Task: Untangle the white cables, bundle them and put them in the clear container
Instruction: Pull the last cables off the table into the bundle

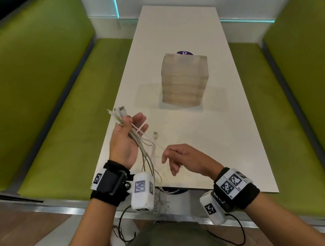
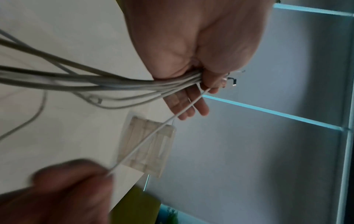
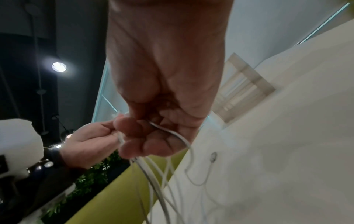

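Observation:
My left hand (image 1: 127, 131) is raised over the table's near left edge and grips a bundle of white cables (image 1: 139, 143) under its thumb. The connector ends (image 1: 117, 112) stick out above the hand, and the rest hangs down past the wrist. One thin white cable (image 1: 153, 142) runs taut from that bundle to my right hand (image 1: 168, 152), which pinches it between thumb and fingertips. In the left wrist view the bundle (image 2: 114, 82) crosses the palm and the thin cable (image 2: 153, 133) slants down to the blurred right hand (image 2: 67, 189). The clear container (image 1: 185, 79) stands mid-table.
A loose cable end with a connector (image 1: 155, 134) lies on the white table (image 1: 228, 136) between my hands. A purple round label (image 1: 185, 52) shows behind the container. Green bench seats (image 1: 67, 116) flank the table on both sides.

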Tool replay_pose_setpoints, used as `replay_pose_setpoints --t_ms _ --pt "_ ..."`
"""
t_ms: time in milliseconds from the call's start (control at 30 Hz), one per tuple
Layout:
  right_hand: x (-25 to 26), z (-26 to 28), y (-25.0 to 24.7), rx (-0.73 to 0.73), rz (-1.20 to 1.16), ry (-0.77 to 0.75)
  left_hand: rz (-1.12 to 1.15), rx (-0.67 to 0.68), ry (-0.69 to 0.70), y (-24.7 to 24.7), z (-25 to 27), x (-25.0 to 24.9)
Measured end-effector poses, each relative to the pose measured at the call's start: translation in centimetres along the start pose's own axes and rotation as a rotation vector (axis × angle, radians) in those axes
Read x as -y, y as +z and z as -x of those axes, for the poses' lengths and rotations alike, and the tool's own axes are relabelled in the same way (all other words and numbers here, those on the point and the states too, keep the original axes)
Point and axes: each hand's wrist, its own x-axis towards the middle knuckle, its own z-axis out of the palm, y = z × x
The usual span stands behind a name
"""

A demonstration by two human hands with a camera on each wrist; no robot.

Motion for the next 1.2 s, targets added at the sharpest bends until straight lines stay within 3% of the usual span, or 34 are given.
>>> replay_pose_setpoints --t_ms 67,267,400,467,533,633,700,900,1133,1200 --pt "-1.3 0.6 -0.2 0.033 0.016 0.041 0.086 -0.010 0.000 -0.6 -0.2 -0.7" --pt "-3.7 1.6 1.8 0.231 0.093 0.170 0.071 -0.004 -0.028 -0.2 0.1 -0.7" --pt "-3.7 1.2 2.3 -0.002 0.007 0.307 0.032 0.052 -0.048 0.4 0.6 -0.8" --pt "-3.3 0.6 1.3 -0.087 0.157 0.286 0.021 0.074 -0.049 0.6 0.8 -1.0" --pt "-3.3 0.2 0.4 -0.014 0.389 0.252 0.012 0.088 -0.042 0.9 1.0 -1.2" --pt "-4.0 0.4 0.9 0.246 0.692 0.284 0.010 0.094 -0.023 1.4 1.1 -1.5" --pt "-5.2 0.9 2.1 0.324 0.836 0.246 0.007 0.096 -0.015 1.5 1.0 -1.7" --pt "-6.1 -0.5 2.0 -0.136 0.834 0.052 0.004 0.109 -0.022 1.8 1.3 -1.5" --pt "-6.5 -2.4 -0.3 -0.010 0.991 0.140 -0.007 0.114 -0.026 2.1 1.6 -1.3" --pt "-6.3 -1.6 0.2 0.116 0.911 0.157 -0.003 0.115 -0.020 1.8 1.5 -1.4"
